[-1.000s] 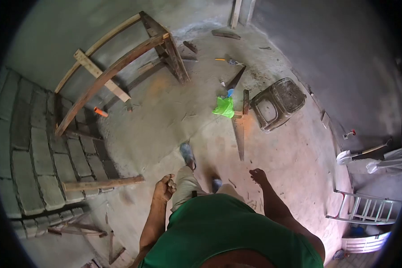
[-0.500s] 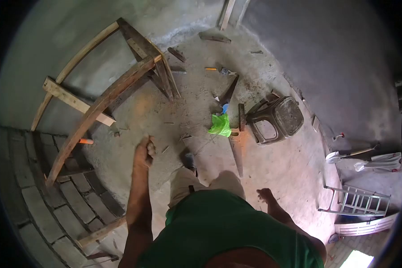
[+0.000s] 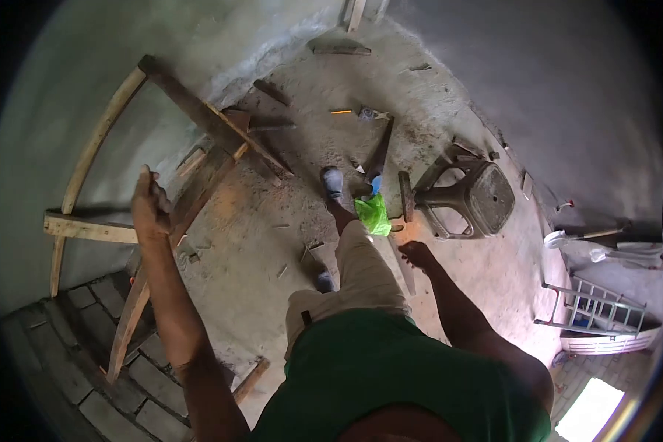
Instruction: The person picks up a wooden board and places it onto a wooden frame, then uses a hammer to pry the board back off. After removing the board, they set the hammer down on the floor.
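Note:
My left hand (image 3: 153,208) is raised at the left, its fingers stretched and holding nothing. In this view it overlaps the near long beam of a wooden frame (image 3: 191,103), which stands by the wall with a pale crosspiece (image 3: 88,227) joining its long members. Over the floor at the centre right hangs my right hand (image 3: 418,255), loosely bent with fingers apart and nothing seen in it. Close to it lie a handsaw (image 3: 405,271), a bright green plastic bag (image 3: 374,215) and a short dark wood block (image 3: 406,193).
A brown plastic stool (image 3: 490,199) lies on its side at the right. Beyond my forward foot (image 3: 332,181) is another saw (image 3: 380,151). Concrete blocks (image 3: 114,420) line the lower left. A shovel (image 3: 560,239) and a metal ladder (image 3: 593,313) are at the far right.
One leg has stepped forward, and the view has shifted nearer the wooden frame. My left hand has risen toward the frame with its fingers straightening; my right hand has swung forward.

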Demonstrator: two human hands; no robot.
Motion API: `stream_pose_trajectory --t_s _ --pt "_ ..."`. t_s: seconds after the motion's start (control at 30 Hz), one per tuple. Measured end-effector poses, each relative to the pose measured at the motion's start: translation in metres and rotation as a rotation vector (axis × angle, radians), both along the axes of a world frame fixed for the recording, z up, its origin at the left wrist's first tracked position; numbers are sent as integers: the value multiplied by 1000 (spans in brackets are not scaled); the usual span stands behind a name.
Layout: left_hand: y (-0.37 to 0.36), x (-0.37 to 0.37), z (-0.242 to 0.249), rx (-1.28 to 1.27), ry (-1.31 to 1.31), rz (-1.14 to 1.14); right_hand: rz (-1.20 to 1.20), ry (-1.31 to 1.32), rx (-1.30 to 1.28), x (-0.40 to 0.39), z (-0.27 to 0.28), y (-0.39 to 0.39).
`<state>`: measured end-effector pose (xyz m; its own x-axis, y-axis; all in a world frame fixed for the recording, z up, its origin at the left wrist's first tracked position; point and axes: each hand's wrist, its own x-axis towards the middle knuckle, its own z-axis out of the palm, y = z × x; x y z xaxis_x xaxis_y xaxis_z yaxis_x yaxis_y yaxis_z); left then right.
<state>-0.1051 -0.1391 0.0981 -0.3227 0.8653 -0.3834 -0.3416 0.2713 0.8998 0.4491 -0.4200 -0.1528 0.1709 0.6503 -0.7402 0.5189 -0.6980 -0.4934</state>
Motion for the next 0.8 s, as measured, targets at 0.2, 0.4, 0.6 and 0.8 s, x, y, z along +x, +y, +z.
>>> stream_pose_trajectory --t_s 0.2,0.4,0.6,0.8 --pt "150 46 -12 42 724 28 538 -72 187 7 -126 219" --pt "280 86 -84 416 1536 -606 681 0 293 -7 -198 412" --pt "295 66 -141 280 1708 -914 -92 243 -141 -23 -311 525" --pt "282 51 -133 54 2054 -1027 407 100 12 -55 -404 612"
